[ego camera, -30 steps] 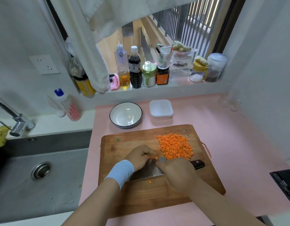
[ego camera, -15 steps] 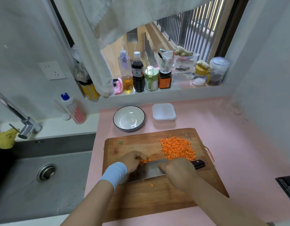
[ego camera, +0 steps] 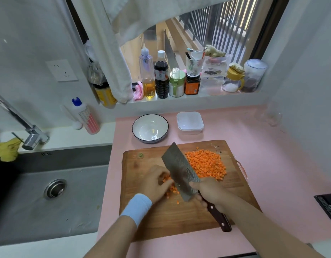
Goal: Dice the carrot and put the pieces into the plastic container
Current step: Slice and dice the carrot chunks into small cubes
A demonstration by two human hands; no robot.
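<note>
A heap of diced carrot (ego camera: 206, 164) lies on the far right of the wooden cutting board (ego camera: 161, 220). My right hand (ego camera: 210, 190) grips the dark handle of a cleaver (ego camera: 179, 172), whose blade points away and to the left, tilted over the board. My left hand (ego camera: 155, 181), with a blue wristband, rests curled over a small cluster of carrot pieces (ego camera: 171, 189) just left of the blade. A few stray bits lie nearby. The clear plastic container (ego camera: 189, 122) stands beyond the board, apart from both hands.
A white bowl with a dark rim (ego camera: 150, 128) sits left of the container on the pink counter (ego camera: 263, 155). A steel sink (ego camera: 49, 192) and tap (ego camera: 30, 135) lie to the left. Bottles and jars line the window sill (ego camera: 179, 97). A dark appliance corner (ego camera: 328, 205) is at right.
The cleaver has swung from lying crosswise on the board to pointing away with its blade raised. My left hand stays by the small cluster of pieces, which now shows more.
</note>
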